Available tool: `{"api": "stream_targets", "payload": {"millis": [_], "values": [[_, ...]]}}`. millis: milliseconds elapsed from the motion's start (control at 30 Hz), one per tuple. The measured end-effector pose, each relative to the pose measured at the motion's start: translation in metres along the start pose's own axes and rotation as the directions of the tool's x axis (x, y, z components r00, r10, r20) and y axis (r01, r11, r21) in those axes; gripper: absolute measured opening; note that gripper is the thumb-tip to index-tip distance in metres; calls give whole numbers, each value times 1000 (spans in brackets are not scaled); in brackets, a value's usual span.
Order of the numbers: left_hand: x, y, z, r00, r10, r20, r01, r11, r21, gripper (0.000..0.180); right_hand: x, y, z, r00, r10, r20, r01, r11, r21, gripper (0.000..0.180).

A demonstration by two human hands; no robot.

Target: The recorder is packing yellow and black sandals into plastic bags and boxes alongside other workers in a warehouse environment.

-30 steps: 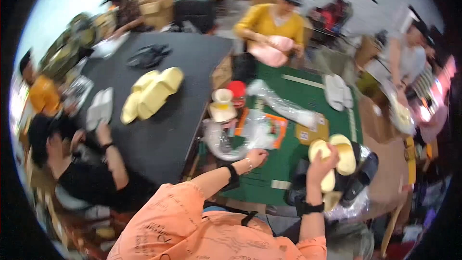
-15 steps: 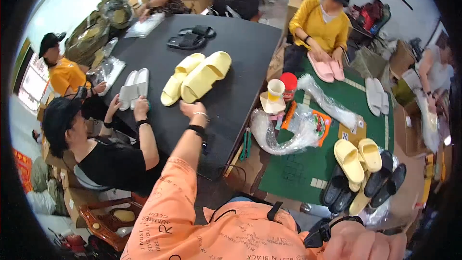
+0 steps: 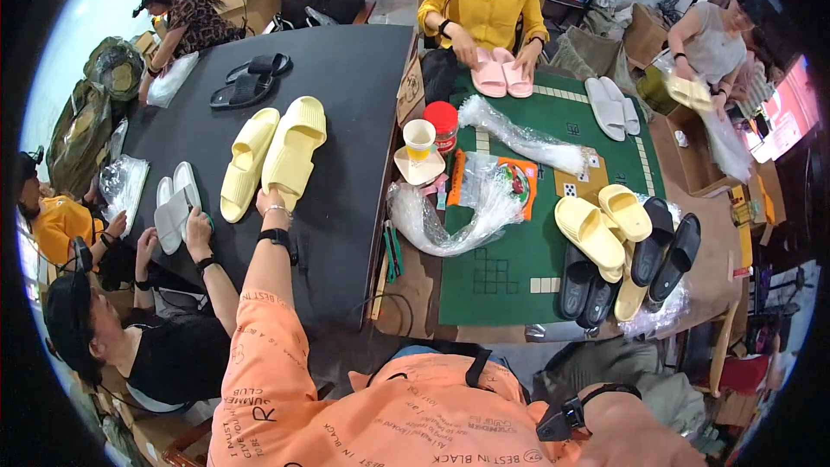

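Observation:
My left hand (image 3: 275, 201) reaches over the black table and grips the near end of a yellow slide sandal (image 3: 294, 151). Its mate, another yellow slide sandal (image 3: 249, 166), stands just to the left, roughly parallel. Blurred at the lower right edge is my right hand (image 3: 644, 439), partly cut off, with its fingers not readable. Left of the yellow pair, a co-worker's hands hold a pair of white slides (image 3: 177, 207). Black sandals (image 3: 251, 82) lie farther back on the same table (image 3: 354, 78).
On the green mat (image 3: 484, 298) to the right are plastic sleeves (image 3: 441, 225), an orange packet (image 3: 493, 186) and a pile of yellow and black slides (image 3: 661, 268). A red-lidded jar (image 3: 441, 121) and cup (image 3: 419, 137) stand near its left edge. Several co-workers sit around, one handling pink slides (image 3: 501, 73).
My view has swung to the right. The yellow sandals, overlapping before, now sit side by side, the right one turned more upright in the picture. My right hand has dropped lower and blurred.

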State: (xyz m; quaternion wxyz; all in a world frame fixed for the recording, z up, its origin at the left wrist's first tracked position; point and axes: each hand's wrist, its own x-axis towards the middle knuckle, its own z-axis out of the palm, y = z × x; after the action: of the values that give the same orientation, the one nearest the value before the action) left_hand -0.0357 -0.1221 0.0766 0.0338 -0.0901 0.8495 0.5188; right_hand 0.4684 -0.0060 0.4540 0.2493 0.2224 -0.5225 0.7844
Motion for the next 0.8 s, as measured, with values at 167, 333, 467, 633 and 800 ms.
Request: {"api": "stream_targets", "payload": {"millis": [167,333,467,633,800], "values": [[-51,-19,-14,945,66,322,219,602,-768,22,-12,30,-39,995,67,-79,-87,956,-281,11],[-166,20,-9,625,323,710,508,522,-685,27,-40,122,-131,727,260,-635,-593,705,-390,36],[-240,46,-10,399,333,854,507,696,-508,28,-72,180,-163,589,217,-779,-608,754,-249,57],[-301,64,5,256,239,937,18,968,-252,26,-127,198,-180,314,11,-949,-365,924,-110,58],[-330,61,44,86,310,947,-224,932,-285,29,-188,179,-215,-87,-226,-970,-224,954,-202,34]]}}
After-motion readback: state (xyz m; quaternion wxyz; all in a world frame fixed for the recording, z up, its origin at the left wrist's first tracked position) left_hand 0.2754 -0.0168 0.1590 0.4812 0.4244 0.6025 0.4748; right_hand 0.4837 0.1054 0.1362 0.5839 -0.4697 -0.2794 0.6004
